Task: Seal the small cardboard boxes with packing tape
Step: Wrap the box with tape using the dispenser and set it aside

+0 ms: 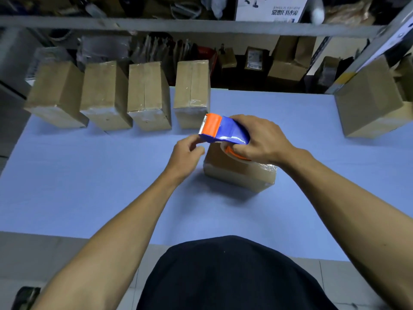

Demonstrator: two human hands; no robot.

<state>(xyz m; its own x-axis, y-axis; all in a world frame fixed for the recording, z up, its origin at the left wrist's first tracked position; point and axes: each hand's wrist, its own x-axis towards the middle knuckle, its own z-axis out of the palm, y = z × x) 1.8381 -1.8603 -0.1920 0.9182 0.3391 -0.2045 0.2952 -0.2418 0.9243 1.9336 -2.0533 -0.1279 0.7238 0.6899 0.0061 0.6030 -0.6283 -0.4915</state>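
Box [237, 173] sits on my bench [89, 175]; right hand [261, 142] grips dispenser [223, 130], left hand [185, 153] pinches at its tip

small cardboard box [237, 173] under blue-orange tape dispenser [223, 130], four taped boxes [147, 97] behind
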